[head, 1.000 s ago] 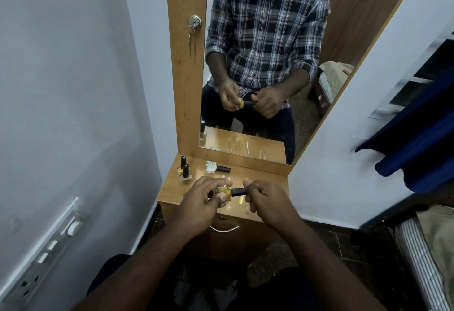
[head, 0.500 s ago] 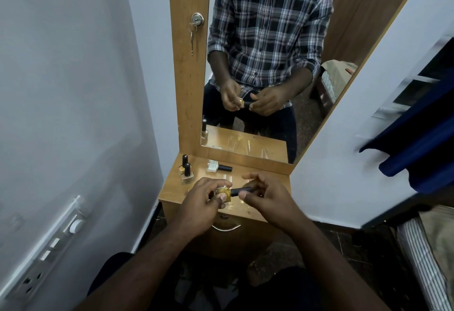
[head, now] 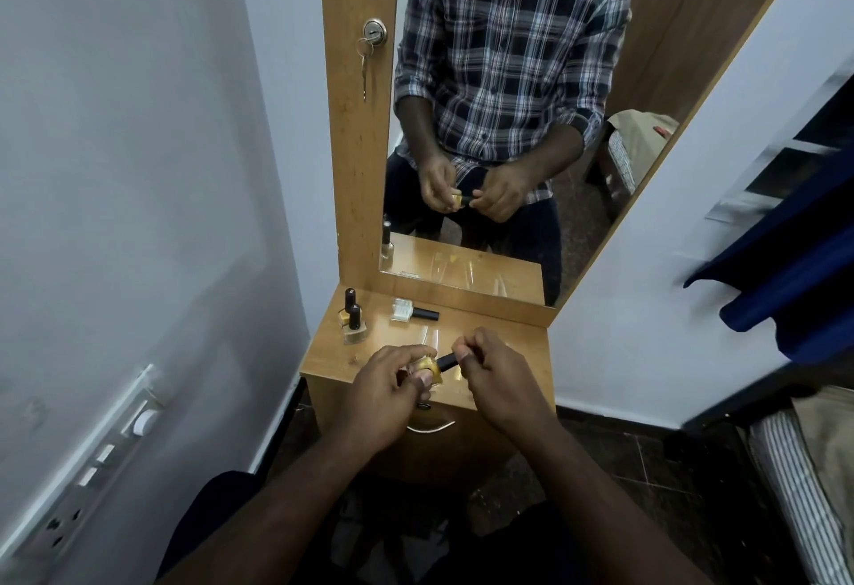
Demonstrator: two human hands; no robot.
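Cannot see most of gold bottle (head: 429,365), covered by left grip (head: 388,392), nor far end of black cap (head: 446,361), enclosed in right grip (head: 492,376). Cannot resolve fine detail on standing bottles (head: 353,323).

Glossy wood-grain table (head: 503,353) (reflective), gold glass bottle (head: 429,369) with matt black plastic cap (head: 446,361), shiny metal lock (head: 374,32).

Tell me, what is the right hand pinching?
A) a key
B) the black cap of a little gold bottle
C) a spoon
B: the right hand pinches the black cap of the gold bottle, which the left hand holds.
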